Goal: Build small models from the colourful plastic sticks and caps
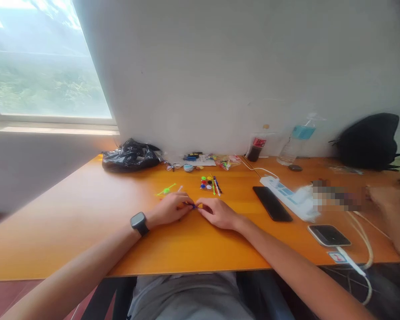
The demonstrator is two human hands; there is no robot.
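Left hand (168, 209), right hand (219, 214) pinching blue piece (194, 206); front table edge (186, 271) well apart, room leftward.

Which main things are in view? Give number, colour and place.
Window: 1, pale, upper left
Table: 1, orange-brown, centre
Plastic bag: 1, black, back left
Small items: several, mixed, back middle
Spindly piece: 1, green, centre-left
Round pieces: about 6, mixed, centre
Sticks: several, mixed, centre
Container: 1, dark, back
Bottle: 1, clear, back right
Soft bag: 1, black, far right
Phone-like slab: 1, black, right
Power strip: 1, white-blue, right
Device: 1, black, front right
Cables: several, white, right
Another person's arm: 1, right edge
Small piece: 1, blue, centre, held
Watch: 1, black, left wrist
Left hand: 1, centre
Right hand: 1, centre
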